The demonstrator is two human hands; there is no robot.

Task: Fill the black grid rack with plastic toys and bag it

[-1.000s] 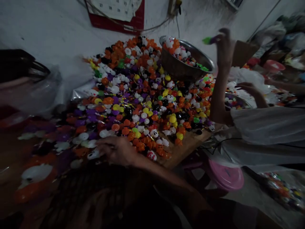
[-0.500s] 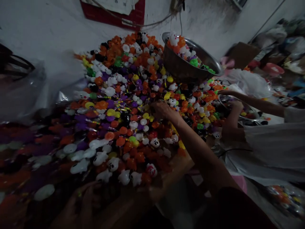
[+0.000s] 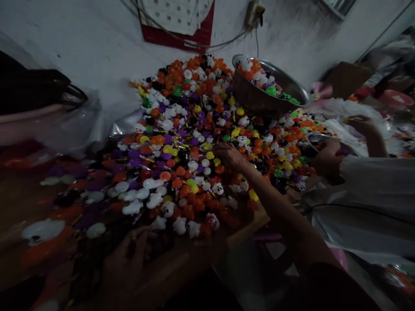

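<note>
A wide heap of small plastic Halloween figures (image 3: 194, 168) in orange, white, purple, yellow, green and black covers the table. Some are ghost shapes with black faces. Over the middle of the heap, my right hand (image 3: 229, 156) reaches in with bent fingers among yellow and white pieces; its fingertips are hidden, and what they hold cannot be made out. My left hand (image 3: 128, 255) is low at the near edge, in deep shadow. Its fingers are curled close to a white ghost figure (image 3: 158, 223); a small pale yellowish spot shows at them, too dark to name.
A metal basin (image 3: 259, 93) of figures leans on the heap at the back. At right, a co-worker's hands (image 3: 327, 151) are by a smaller metal bowl (image 3: 314, 137). Plastic bags (image 3: 350, 114) lie behind it. A black bag (image 3: 35, 93) stands at left; a calendar (image 3: 177, 19) hangs on the wall.
The view has shifted, so the scene sits lower and further right at the back. My right hand stays at the heap's middle. One co-worker hand has lifted away from the bowl.
</note>
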